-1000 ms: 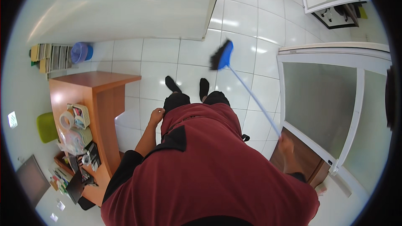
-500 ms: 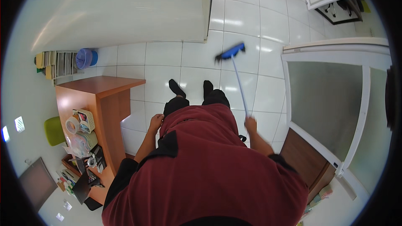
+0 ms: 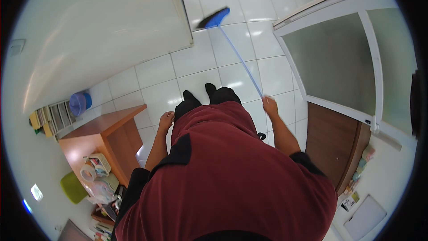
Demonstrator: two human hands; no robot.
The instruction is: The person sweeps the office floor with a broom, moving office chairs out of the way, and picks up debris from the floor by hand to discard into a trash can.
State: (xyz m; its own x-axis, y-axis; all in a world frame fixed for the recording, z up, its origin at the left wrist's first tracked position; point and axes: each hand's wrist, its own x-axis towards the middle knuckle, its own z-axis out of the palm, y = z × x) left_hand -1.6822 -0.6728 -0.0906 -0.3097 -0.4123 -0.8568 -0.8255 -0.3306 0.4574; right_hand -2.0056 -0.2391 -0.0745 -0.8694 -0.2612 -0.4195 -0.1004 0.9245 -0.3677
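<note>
A blue broom (image 3: 240,58) reaches out ahead of me over the white tiled floor, its long handle slanting away to the left. My right hand (image 3: 269,105) is wrapped round the handle's near end. The broom's blue head with dark bristles (image 3: 216,18) is near the end of the white wall; whether the bristles touch the floor I cannot tell. At my left side hangs my left hand (image 3: 166,119), its fingers curled near my thigh. Nothing shows in it, though the inside of the palm is hidden.
To the left stands a wooden desk (image 3: 100,125) with a basket (image 3: 99,164) and tape on it. Beyond it are a blue bin (image 3: 78,103) and a rack of files (image 3: 55,118). A white wall (image 3: 111,22) and a framed glass door (image 3: 332,53) flank the floor. A brown cabinet (image 3: 332,140) is at right.
The broom head has moved farther away and to the left, and my right hand has risen a little with the handle. My view has turned, so the room appears rotated.
</note>
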